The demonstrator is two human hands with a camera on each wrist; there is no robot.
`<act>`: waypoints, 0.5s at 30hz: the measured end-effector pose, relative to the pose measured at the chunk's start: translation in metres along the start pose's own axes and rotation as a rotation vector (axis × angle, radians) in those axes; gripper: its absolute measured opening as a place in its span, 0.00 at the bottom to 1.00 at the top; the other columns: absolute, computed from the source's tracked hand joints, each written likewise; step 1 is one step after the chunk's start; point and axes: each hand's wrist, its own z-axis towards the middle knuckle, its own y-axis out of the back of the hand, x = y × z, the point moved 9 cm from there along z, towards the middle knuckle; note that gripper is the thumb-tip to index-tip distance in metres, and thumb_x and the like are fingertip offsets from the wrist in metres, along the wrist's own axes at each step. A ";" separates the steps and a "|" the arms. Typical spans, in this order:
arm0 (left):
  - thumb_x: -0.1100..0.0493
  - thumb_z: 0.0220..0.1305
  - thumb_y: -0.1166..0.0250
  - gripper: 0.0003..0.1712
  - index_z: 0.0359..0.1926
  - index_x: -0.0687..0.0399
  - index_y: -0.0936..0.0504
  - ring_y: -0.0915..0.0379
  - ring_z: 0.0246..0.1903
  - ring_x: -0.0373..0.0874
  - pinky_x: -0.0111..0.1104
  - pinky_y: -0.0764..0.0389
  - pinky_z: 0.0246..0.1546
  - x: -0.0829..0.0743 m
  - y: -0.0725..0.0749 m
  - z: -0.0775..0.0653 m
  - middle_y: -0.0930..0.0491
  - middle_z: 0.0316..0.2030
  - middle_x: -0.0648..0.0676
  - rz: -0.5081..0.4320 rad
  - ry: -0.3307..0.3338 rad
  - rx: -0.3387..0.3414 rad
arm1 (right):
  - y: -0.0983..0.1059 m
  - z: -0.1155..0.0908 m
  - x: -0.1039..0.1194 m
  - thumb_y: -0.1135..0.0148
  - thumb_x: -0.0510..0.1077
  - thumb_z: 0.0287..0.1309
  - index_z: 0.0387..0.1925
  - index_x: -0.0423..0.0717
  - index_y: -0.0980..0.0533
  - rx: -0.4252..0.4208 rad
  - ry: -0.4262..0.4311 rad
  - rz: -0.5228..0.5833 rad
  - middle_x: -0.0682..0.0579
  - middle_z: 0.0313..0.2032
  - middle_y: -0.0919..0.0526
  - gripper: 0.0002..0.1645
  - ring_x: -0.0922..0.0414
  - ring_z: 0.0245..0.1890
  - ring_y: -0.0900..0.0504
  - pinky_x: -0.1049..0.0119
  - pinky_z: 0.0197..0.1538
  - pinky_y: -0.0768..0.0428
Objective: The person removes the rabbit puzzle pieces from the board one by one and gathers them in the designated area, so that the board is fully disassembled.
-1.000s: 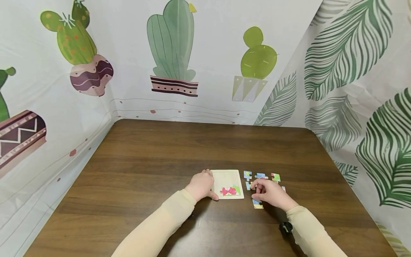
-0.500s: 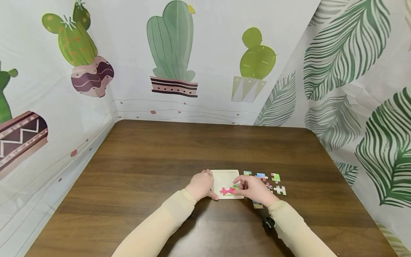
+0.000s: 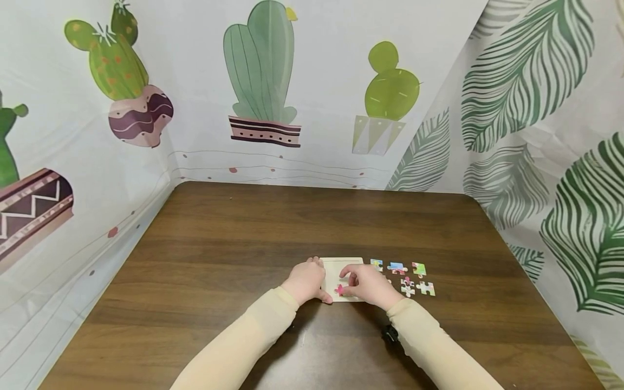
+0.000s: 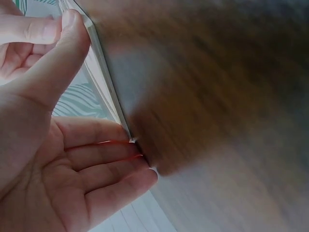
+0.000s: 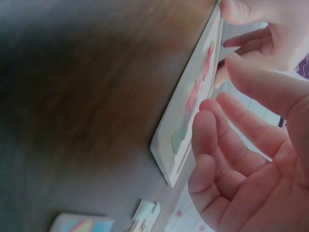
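Note:
A pale jigsaw tray [image 3: 343, 261] lies flat on the brown table, with a pink piece [image 3: 339, 290] inside its near part. My left hand [image 3: 304, 281] holds the tray's left side, thumb at the near corner and fingers at the far one. In the left wrist view, that thumb [image 4: 72, 34] lies on the corner of the tray. Over the tray's right part hovers my right hand [image 3: 368, 284], thumb tip right at the pink piece. Its fingers [image 5: 205, 133] are loosely bent in the right wrist view, with nothing visible between them and the thumb.
Several loose jigsaw pieces lie right of the tray, among them a blue one [image 3: 397, 267], a green one [image 3: 418, 268] and a pink-and-white one [image 3: 407, 287]. My right hand and sleeve [image 3: 434, 336] cover part of that area. Patterned cloth [image 3: 322, 108] hangs behind the table.
My right hand has moved left from the loose pieces to over the tray, uncovering pieces on the right. My left hand has stayed on the tray.

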 end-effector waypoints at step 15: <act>0.30 0.34 0.27 0.56 0.55 0.71 0.25 0.24 0.43 0.47 0.33 0.18 0.35 0.001 -0.001 0.000 0.21 0.44 0.59 -0.004 0.007 0.008 | -0.010 0.004 0.007 0.27 0.40 0.46 0.32 0.45 0.20 0.011 0.016 -0.096 0.58 0.18 0.30 0.10 0.63 0.20 0.34 0.71 0.25 0.34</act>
